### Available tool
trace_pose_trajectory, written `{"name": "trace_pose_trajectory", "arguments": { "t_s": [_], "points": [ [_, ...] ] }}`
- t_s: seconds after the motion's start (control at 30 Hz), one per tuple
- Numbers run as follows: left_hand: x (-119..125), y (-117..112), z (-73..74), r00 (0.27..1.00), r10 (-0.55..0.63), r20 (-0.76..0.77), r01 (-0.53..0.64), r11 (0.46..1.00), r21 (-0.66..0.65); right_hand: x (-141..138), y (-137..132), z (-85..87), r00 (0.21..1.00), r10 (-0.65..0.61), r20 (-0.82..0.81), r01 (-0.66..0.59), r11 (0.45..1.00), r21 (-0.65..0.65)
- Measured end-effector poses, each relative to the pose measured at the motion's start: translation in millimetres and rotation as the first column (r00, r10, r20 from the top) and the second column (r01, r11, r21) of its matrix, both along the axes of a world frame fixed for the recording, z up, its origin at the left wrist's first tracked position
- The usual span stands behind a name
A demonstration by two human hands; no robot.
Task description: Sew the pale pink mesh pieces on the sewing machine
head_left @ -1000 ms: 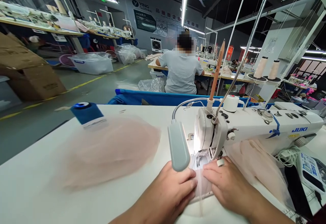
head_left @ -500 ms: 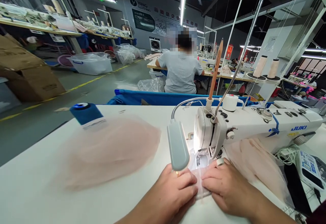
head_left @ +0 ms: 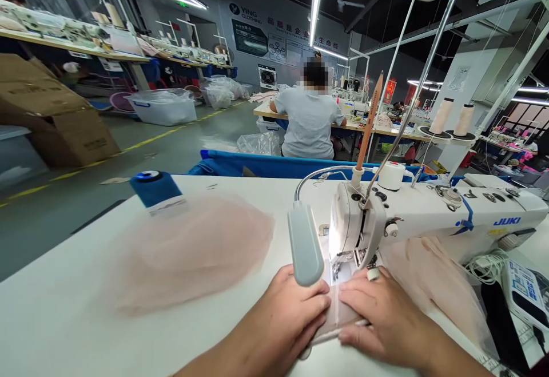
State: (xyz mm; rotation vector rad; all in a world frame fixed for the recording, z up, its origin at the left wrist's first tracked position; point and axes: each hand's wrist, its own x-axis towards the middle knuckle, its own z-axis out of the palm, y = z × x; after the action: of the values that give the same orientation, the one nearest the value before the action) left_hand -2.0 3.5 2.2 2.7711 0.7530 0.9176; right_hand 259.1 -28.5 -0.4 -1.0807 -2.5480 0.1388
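Note:
Sheer pale pink fabric (head_left: 335, 315) with a lighter strip down its middle lies under the presser foot (head_left: 337, 268) of a white JUKI sewing machine (head_left: 433, 205). My left hand (head_left: 295, 311) is closed at the fabric's left side, fingers bent and pressed together, the thumb hidden. On the other side, my right hand (head_left: 384, 317) rests with fingers stretched over the cloth and the thumb apart, a pale ring-like band (head_left: 373, 274) on one finger. A grey lamp head (head_left: 305, 245) hangs just above my left hand and covers part of it.
More sheer pink fabric (head_left: 197, 251) spreads on the white table (head_left: 51, 314) at left, beside a blue thread cone (head_left: 156, 187). Another pink piece (head_left: 437, 285) lies under the machine arm. A control box (head_left: 525, 288) and cable sit at right. A person (head_left: 307, 119) sits ahead.
My right thumb has moved away from its fingers, and more of the fabric's near edge shows between my hands. The whole view has shifted slightly.

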Motion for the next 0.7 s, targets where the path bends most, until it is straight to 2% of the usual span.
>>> {"name": "trace_pose_trajectory", "arguments": {
  "t_s": [0.07, 0.13, 0.2, 0.27, 0.4, 0.57, 0.7],
  "points": [
    [-1.1, -4.3, 7.9, 0.999, 0.007, -0.037, -0.01, 0.996, -0.092, -0.2, 1.0, -1.5, 1.0, 0.012, 0.012, -0.012, 1.0, 0.005],
    [-0.4, -7.0, 9.3, 0.997, 0.045, -0.066, -0.056, 0.982, -0.182, -1.6, 3.6, -5.3, 1.0, -0.004, 0.017, 0.003, 0.998, 0.056],
    [3.4, -7.2, 3.5, 0.992, 0.103, -0.071, -0.117, 0.963, -0.242, -4.1, 6.8, -9.3, 0.998, -0.038, -0.05, 0.043, 0.994, 0.101],
    [9.3, -5.1, -5.8, 0.985, 0.164, -0.053, -0.172, 0.949, -0.265, -7.2, 9.0, -10.7, 0.979, -0.062, -0.193, 0.086, 0.989, 0.117],
    [18.7, 1.1, -15.3, 0.978, 0.207, 0.034, -0.195, 0.956, -0.217, -12.7, 8.1, -5.6, 0.907, -0.102, -0.409, 0.132, 0.99, 0.046],
    [19.8, 2.8, -5.3, 0.978, 0.195, 0.074, -0.182, 0.972, -0.149, -17.7, 5.0, -1.4, 0.886, -0.131, -0.444, 0.117, 0.991, -0.058],
    [19.5, -0.6, 1.5, 0.976, 0.179, 0.124, -0.169, 0.982, -0.082, -15.1, 6.5, -1.9, 0.892, -0.085, -0.445, 0.095, 0.996, -0.002]
  ]
}}
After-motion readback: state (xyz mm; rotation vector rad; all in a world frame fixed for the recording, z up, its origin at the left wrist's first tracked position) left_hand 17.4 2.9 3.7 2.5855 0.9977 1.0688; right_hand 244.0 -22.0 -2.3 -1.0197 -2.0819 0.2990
